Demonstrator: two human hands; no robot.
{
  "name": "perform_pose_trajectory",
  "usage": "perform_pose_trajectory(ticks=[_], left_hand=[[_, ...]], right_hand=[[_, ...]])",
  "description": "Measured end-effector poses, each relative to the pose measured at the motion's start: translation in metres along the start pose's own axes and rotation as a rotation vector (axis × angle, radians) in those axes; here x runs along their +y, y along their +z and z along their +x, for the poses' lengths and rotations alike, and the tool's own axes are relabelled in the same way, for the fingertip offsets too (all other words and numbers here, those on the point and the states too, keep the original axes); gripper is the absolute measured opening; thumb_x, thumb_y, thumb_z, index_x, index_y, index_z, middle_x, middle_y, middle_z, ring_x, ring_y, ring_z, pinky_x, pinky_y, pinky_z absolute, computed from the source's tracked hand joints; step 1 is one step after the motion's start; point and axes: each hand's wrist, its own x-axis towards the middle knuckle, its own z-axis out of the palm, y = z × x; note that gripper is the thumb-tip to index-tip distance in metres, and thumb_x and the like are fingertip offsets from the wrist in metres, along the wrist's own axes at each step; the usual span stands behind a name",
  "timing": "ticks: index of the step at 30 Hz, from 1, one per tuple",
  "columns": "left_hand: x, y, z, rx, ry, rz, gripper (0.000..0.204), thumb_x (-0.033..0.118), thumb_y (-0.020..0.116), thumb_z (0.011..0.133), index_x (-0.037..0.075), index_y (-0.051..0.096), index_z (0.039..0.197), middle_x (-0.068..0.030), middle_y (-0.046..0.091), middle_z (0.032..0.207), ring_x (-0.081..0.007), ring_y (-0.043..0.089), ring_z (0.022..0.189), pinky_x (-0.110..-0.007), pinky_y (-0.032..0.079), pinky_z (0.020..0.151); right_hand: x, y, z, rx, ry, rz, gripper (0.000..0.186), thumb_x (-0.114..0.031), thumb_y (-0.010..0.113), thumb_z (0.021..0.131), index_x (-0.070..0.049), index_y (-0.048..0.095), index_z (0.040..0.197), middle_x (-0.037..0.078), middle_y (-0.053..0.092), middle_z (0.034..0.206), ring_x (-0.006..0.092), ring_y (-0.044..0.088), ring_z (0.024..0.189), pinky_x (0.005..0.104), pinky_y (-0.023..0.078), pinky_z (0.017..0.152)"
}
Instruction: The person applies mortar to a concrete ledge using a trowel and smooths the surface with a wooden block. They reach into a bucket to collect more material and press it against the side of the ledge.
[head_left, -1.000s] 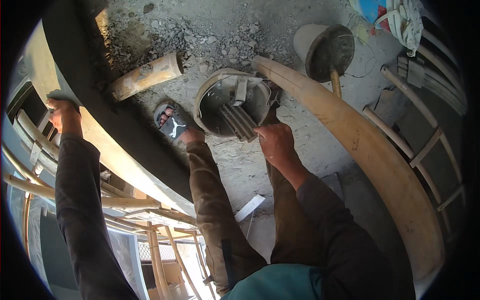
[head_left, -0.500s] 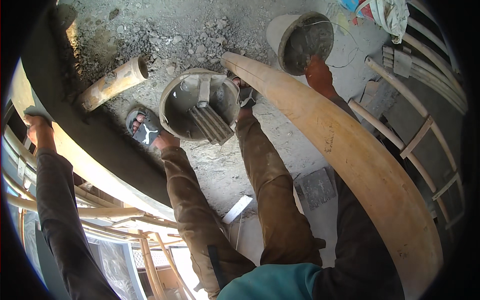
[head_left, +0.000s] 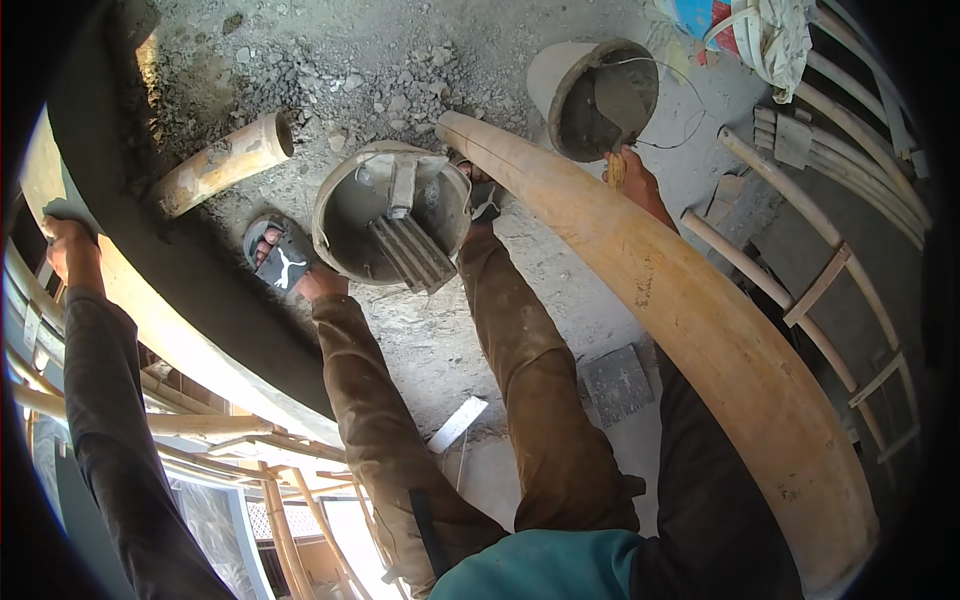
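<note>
My left hand (head_left: pixel 76 252) is wrapped over the edge of a pale curved board (head_left: pixel 180 305) with a dark mortar band beside it. My right hand (head_left: pixel 640 182) grips the wooden handle of a trowel (head_left: pixel 618 103), whose blade sits inside a grey bucket (head_left: pixel 545 90) of mortar, reached beyond a long wooden plank (head_left: pixel 680 310). Between my sandalled feet (head_left: pixel 280 262) a round basin (head_left: pixel 338 250) of grey mortar holds a grooved tool (head_left: pixel 410 255) and a small bar across its rim.
A short tube (head_left: pixel 215 170) and rubble (head_left: pixel 370 90) lie on the dusty floor. A white-and-blue sack (head_left: pixel 765 40) is at top right. A pole ladder (head_left: pixel 815 290) lies right. Poles (head_left: pixel 290 530) stand behind at lower left. A dark slab (head_left: pixel 618 383) lies by my right leg.
My right hand has left the grooved tool at the basin, moved up and right to the bucket, and taken hold of the trowel handle. The view has shifted, and my left hand stays on the board.
</note>
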Motion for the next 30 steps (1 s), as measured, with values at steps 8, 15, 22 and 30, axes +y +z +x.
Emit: perform_pose_trajectory(ticks=[8, 15, 22, 30], left_hand=[[-0.002, 0.002, 0.007, -0.037, -0.045, -0.063, 0.093, 0.071, 0.036, 0.091, -0.011, 0.061, 0.127, -0.0231, 0.064, 0.131, -0.0362, 0.061, 0.123, -0.043, 0.044, 0.107], [0.003, 0.002, -0.003, -0.040, -0.053, -0.087, 0.092, 0.070, 0.036, 0.091, -0.012, 0.061, 0.127, -0.0219, 0.065, 0.130, -0.0342, 0.062, 0.121, -0.041, 0.045, 0.106], [0.003, 0.000, 0.005, -0.025, -0.024, -0.051, 0.092, 0.070, 0.035, 0.091, -0.012, 0.062, 0.125, -0.0228, 0.065, 0.130, -0.0353, 0.061, 0.122, -0.042, 0.044, 0.106], [-0.005, 0.020, -0.045, -0.123, 0.015, -0.084, 0.095, 0.071, 0.033, 0.091, -0.013, 0.062, 0.125, -0.0247, 0.066, 0.127, -0.0385, 0.064, 0.117, -0.046, 0.047, 0.103]], right_hand=[[-0.003, 0.005, 0.053, -0.274, 0.135, 0.401, 0.045, -0.046, 0.035, 0.107, -0.007, 0.059, 0.113, 0.007, 0.055, 0.085, 0.0222, 0.055, 0.067, 0.0389, 0.051, 0.059], [-0.008, 0.005, 0.054, -0.243, 0.089, 0.397, 0.047, -0.047, 0.034, 0.108, -0.008, 0.059, 0.113, 0.006, 0.057, 0.085, 0.0222, 0.055, 0.067, 0.0384, 0.051, 0.060], [0.000, 0.026, 0.036, -0.112, -0.003, 0.413, 0.052, -0.052, 0.032, 0.107, -0.008, 0.059, 0.117, 0.007, 0.057, 0.092, 0.0221, 0.055, 0.066, 0.0399, 0.051, 0.059], [0.109, 0.000, 0.058, 0.060, -0.095, 0.591, 0.063, -0.058, 0.034, 0.104, -0.004, 0.059, 0.125, 0.012, 0.063, 0.092, 0.0225, 0.062, 0.068, 0.0381, 0.051, 0.058]])
